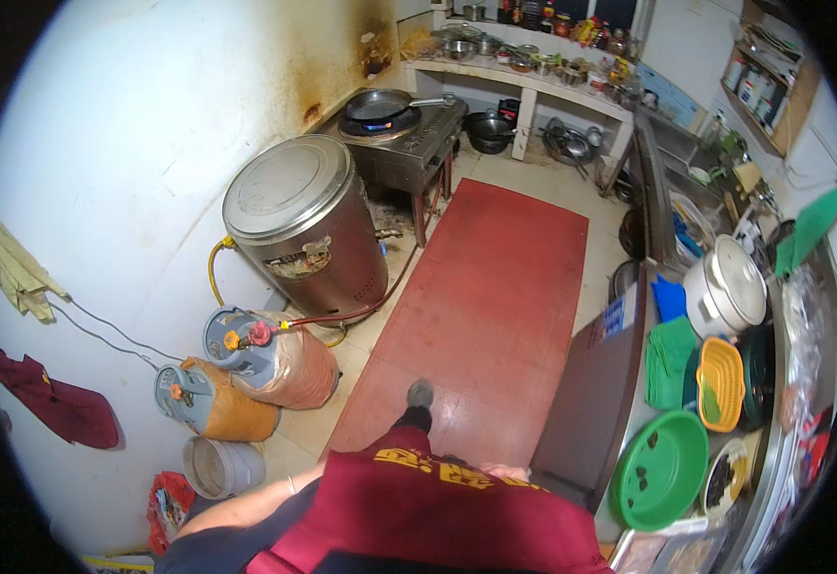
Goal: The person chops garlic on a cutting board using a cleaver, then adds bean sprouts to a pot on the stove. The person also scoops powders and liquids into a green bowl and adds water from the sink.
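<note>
I wear a maroon apron with yellow lettering, which spreads across the lower middle. My left forearm, with a thin bracelet at the wrist, comes in from the lower left. My left hand goes out of sight behind the apron's edge, so its fingers are hidden. Of my right hand only a small part shows past the apron's upper right edge; what its fingers do cannot be made out. One of my shoes is on the red floor mat ahead.
Left: a steel drum cooker, two gas cylinders with hoses, a white bucket. A pan sits over a blue flame on the stove. Right: a counter with a green basin, yellow basket and white pot.
</note>
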The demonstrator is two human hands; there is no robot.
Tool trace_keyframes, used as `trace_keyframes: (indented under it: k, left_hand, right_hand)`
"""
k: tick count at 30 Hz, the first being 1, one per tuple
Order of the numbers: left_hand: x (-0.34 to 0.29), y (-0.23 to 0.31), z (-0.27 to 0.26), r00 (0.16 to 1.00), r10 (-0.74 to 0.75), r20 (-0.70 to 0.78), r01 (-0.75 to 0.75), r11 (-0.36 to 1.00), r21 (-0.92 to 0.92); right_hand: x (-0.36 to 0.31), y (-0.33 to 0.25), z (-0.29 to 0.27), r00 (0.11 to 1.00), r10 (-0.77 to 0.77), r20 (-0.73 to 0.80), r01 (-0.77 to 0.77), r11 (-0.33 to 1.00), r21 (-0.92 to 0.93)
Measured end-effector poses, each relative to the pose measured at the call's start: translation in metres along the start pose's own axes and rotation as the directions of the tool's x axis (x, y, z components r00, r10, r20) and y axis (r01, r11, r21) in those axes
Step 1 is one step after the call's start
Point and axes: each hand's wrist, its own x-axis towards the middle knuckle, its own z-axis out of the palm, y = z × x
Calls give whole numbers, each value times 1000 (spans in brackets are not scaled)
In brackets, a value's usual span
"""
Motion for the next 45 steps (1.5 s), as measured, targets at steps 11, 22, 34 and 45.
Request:
trace_keyframes:
  k: [11,22,34,45]
  left_hand:
    - [225,259,-12,704,210,679,-370,924,98]
    - [389,397,54,599,-153,786,-709,354,609]
    - [278,356,244,600,-113,792,-659,492,569]
    - [246,337,341,375,24,927,-904,231,360]
  right_hand:
    - [-66,-206,-64,628,-320,-709,320,937,-139]
    - [-214,-96,-160,-189,327,-926,243,929,278]
    - [-171,-13,-220,477,248,-843,-206,964,166]
    - [-170,-54,-240,387,32,-922,-79,997,2]
